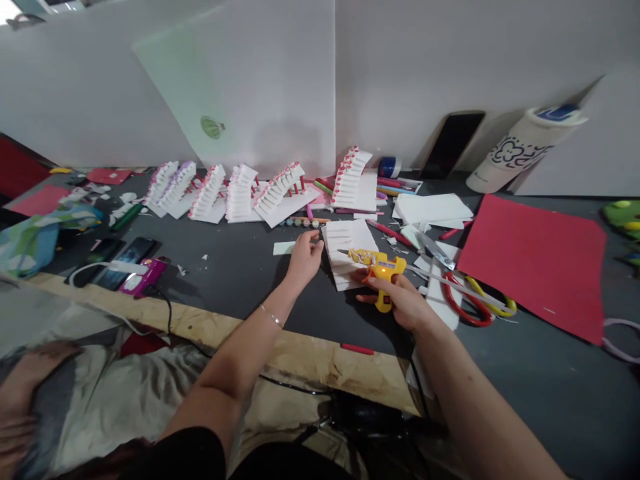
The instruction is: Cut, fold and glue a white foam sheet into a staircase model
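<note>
Yellow glue gun (381,268) in right hand (397,300)

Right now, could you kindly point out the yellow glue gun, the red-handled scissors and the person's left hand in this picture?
Yellow glue gun (385,268): head view, point on its body beside the lit lamp.
Red-handled scissors (473,315): head view, point on the lower curve of a red handle loop.
Left hand (306,257): head view, point on the back of the hand.

Glue gun (379,271) in right hand (400,300), just right of paper stack (347,253); left hand (305,257) just left of stack. Scissors (475,300) right of gun. Paper models (240,193) in row behind, phones (123,263) left, all on table (235,280)
</note>
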The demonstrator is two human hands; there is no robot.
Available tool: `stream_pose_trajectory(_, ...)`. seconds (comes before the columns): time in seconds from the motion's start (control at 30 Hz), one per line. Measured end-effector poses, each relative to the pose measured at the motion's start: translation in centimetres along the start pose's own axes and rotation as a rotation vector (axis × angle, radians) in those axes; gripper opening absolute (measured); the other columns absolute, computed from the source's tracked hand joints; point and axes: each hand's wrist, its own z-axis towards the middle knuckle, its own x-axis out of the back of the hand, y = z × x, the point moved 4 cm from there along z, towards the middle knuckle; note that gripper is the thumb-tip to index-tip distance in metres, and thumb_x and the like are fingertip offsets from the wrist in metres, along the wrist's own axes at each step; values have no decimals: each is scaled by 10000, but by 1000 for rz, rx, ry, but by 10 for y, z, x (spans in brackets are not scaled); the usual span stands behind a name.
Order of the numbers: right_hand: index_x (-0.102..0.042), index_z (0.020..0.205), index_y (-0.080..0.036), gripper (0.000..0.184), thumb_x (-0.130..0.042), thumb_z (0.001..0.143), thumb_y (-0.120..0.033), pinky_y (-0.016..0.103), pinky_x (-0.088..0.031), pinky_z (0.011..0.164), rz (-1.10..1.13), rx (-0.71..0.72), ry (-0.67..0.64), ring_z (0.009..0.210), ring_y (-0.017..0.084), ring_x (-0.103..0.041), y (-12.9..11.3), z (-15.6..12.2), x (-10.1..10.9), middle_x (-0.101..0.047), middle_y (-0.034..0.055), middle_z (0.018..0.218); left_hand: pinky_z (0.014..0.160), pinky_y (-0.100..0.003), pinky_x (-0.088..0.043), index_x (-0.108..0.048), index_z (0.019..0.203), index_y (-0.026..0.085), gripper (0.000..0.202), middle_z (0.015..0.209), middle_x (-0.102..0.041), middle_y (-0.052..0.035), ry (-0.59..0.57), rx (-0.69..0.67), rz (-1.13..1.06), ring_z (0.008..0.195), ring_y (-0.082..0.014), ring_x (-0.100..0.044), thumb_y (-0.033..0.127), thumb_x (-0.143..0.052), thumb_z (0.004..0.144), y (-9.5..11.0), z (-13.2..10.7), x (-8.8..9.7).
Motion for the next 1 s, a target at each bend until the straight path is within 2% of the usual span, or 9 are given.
stream_pose_trajectory(0.07,-739,917,-201,347,-855,609,-312,286,-637,624,6,-5,-2,949,235,-717,-1,-1,0,-770,62,995,806,-344,-559,-617,1097,146,199,1082,-660,-118,39,-127,72,875,-178,-652,194,-525,927,13,-22,11)
stream_pose_trajectory(0.13,-741,923,-199,349,-851,614,-320,283,-637,619,4,-3,-9,918,230,-724,-2,-2,0,-770,61,980,801,-343,-561,-617,1094,160,195,1017,-662,-93,-18,-272,145,879,-182,-645,217,-489,958,26,-50,12)
stream_pose_trajectory(0.23,-733,901,-205,330,-855,621,-328,259,-631,598,17,39,-1,928,230,-729,-7,-4,1,-760,46,963,905,-399,-547,-612,1113,180,215,1065,-662,-95,-140,-477,296,1017,-216,-629,187,-445,978,40,-89,1)
stream_pose_trajectory(0.3,-719,867,-212,319,-865,609,-328,245,-628,573,42,83,25,924,231,-733,-13,-6,3,-745,26,944,939,-426,-540,-589,1183,160,258,1130,-651,-118,-217,-556,406,1081,-239,-609,171,-429,981,42,-104,-10)
stream_pose_trajectory(0.47,-688,810,-206,336,-889,572,-331,208,-604,502,42,145,120,743,174,-722,-33,-17,15,-681,-17,766,975,-447,-531,-501,1324,72,375,1266,-604,-187,-347,-621,619,1155,-287,-571,194,-470,970,37,-112,-32)
stream_pose_trajectory(0.57,-692,777,-195,341,-905,551,-337,181,-585,484,6,154,178,647,126,-669,-45,-29,26,-663,-21,713,978,-432,-532,-486,1335,45,407,1271,-605,-197,-362,-622,667,1168,-295,-566,207,-500,962,36,-112,-34)
stream_pose_trajectory(0.7,-697,739,-197,335,-910,534,-355,208,-586,492,-70,119,231,592,127,-629,-56,-49,46,-665,-3,677,985,-429,-526,-497,1332,77,394,1271,-611,-180,-374,-619,673,1174,-291,-573,227,-503,968,34,-110,-31)
stream_pose_trajectory(0.87,-713,717,-194,360,-919,492,-387,224,-570,531,-193,46,304,592,137,-613,-54,-74,85,-668,10,668,987,-420,-518,-511,1323,73,381,1264,-621,-177,-362,-613,659,1161,-272,-576,233,-492,978,37,-114,-22)
stream_pose_trajectory(1.0,-699,649,-179,348,-888,563,-459,195,-476,460,-299,-33,289,533,128,-578,-43,-90,116,-658,39,626,1004,-414,-497,-516,1338,79,402,1310,-621,-178,-390,-640,722,1235,-273,-554,253,-507,976,45,-131,-26)
